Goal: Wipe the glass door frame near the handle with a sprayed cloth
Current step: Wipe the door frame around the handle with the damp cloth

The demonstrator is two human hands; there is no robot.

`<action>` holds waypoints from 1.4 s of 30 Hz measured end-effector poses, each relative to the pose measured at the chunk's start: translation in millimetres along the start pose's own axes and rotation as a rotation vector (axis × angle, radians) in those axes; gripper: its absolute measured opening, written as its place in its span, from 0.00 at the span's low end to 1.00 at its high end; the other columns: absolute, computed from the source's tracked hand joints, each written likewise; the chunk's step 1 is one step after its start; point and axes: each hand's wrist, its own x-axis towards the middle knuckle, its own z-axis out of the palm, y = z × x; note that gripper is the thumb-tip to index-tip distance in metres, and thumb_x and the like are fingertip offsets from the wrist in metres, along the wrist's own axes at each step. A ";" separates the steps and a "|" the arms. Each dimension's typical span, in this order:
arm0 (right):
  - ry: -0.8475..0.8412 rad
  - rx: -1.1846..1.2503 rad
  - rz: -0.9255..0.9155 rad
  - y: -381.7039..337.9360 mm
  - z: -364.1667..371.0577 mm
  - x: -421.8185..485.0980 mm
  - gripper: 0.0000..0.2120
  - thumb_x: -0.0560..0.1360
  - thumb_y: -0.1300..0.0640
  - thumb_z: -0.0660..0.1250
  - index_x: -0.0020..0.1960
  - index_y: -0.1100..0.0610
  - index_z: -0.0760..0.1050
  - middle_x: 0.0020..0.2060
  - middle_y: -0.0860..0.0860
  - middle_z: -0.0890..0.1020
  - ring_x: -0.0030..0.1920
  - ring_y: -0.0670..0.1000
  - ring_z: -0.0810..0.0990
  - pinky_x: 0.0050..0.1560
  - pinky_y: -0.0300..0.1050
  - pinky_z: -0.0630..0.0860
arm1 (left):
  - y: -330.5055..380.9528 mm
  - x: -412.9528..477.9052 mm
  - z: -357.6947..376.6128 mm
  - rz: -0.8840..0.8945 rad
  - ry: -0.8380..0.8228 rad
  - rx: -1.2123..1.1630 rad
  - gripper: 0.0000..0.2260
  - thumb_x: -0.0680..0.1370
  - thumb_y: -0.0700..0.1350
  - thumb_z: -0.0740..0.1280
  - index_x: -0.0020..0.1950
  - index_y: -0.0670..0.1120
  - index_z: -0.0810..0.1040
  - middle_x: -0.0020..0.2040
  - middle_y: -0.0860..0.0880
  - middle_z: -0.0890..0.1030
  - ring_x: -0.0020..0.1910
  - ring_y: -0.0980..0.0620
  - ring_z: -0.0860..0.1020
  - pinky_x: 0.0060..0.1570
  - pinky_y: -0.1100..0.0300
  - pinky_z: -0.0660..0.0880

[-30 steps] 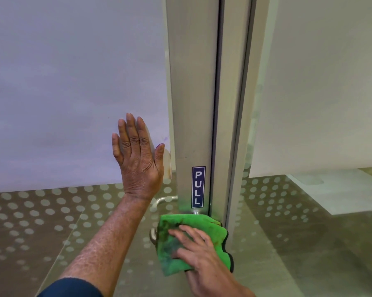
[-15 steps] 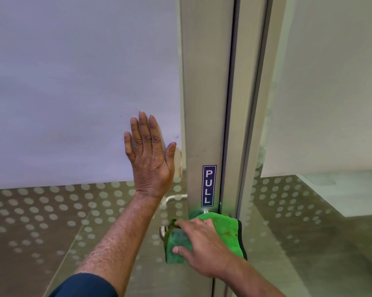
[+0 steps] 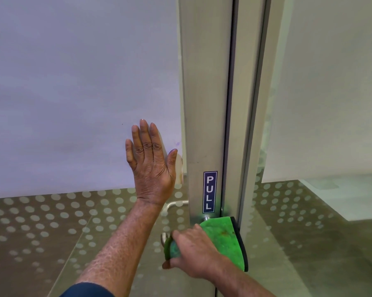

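A silver metal door frame (image 3: 204, 103) runs top to bottom at centre, with a blue PULL sticker (image 3: 209, 191) on it. Just below the sticker my right hand (image 3: 195, 256) grips a green cloth (image 3: 223, 241) wrapped over the metal door handle (image 3: 164, 237), pressed against the frame. Only the handle's end and its round base show. My left hand (image 3: 150, 166) lies flat, fingers spread, on the frosted glass pane (image 3: 84, 93) left of the frame, holding nothing.
A second frame post (image 3: 251, 103) and another frosted pane (image 3: 330, 82) stand to the right. Below the frosted bands the glass is clear with white dots (image 3: 52, 215), showing a tiled floor behind. A handle on the far side (image 3: 174, 204) shows through the glass.
My right hand has turned from flat on the cloth to gripping it around the handle, and the cloth has shifted right along the frame. My left hand stays planted on the glass.
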 end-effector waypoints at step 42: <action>-0.041 2.679 0.630 26.0 22.8 -54.6 0.28 0.77 0.48 0.63 0.68 0.67 0.76 0.68 0.68 0.76 0.70 0.68 0.73 0.75 0.68 0.60 | 2.5 2.9 -9.0 -0.004 -0.039 -0.040 0.31 0.86 0.57 0.47 0.83 0.37 0.53 0.83 0.36 0.56 0.83 0.38 0.52 0.81 0.44 0.44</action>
